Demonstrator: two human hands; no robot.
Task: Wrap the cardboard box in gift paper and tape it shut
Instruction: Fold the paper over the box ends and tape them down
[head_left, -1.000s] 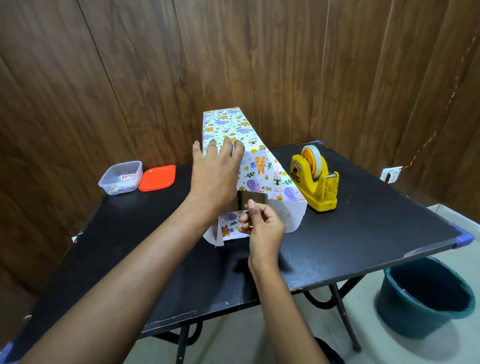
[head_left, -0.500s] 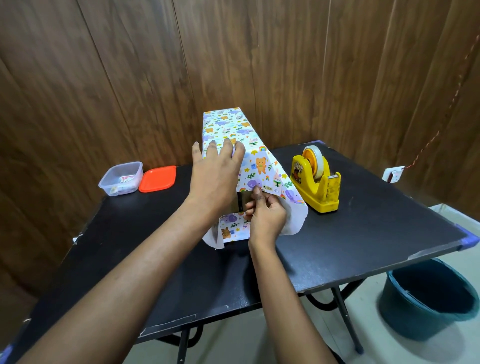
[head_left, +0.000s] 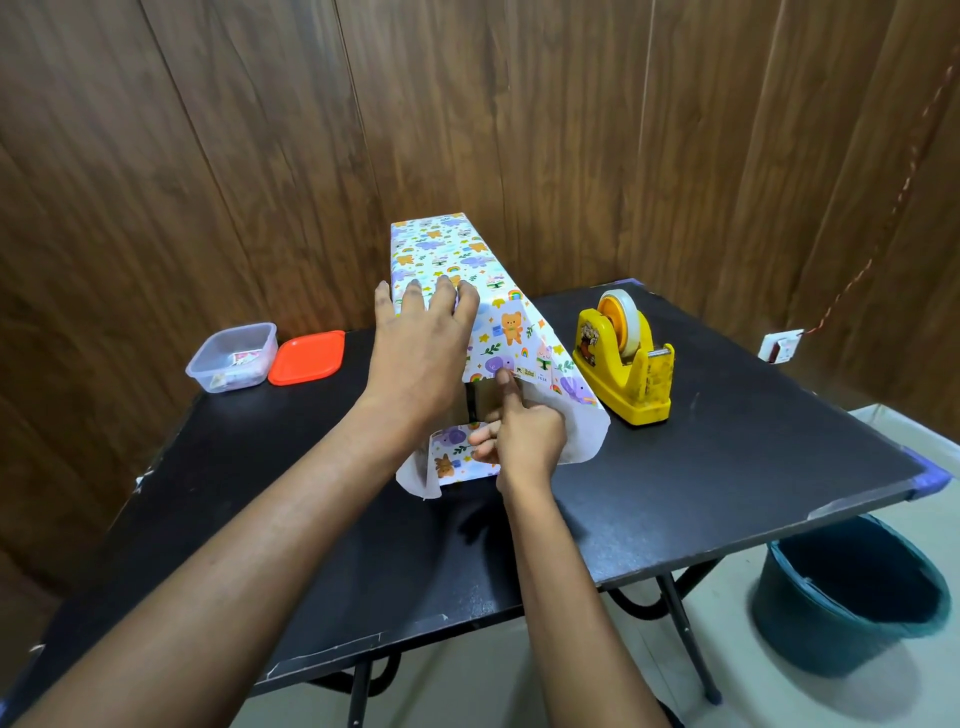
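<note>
One box (head_left: 485, 401), long axis toward wall (head_left: 260, 156) | left hand (head_left: 421, 353) flat atop | right hand (head_left: 524, 439) presses paper (head_left: 519, 332)

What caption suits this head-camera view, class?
Left hand steadies the wrapped box while the right hand presses down the gift paper edge.

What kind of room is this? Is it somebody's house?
Probably a plain room in a home or a small workplace; I can't be sure which. It has a wood-panelled wall, a black table with a tape dispenser on it, and a bucket beside it.
</note>
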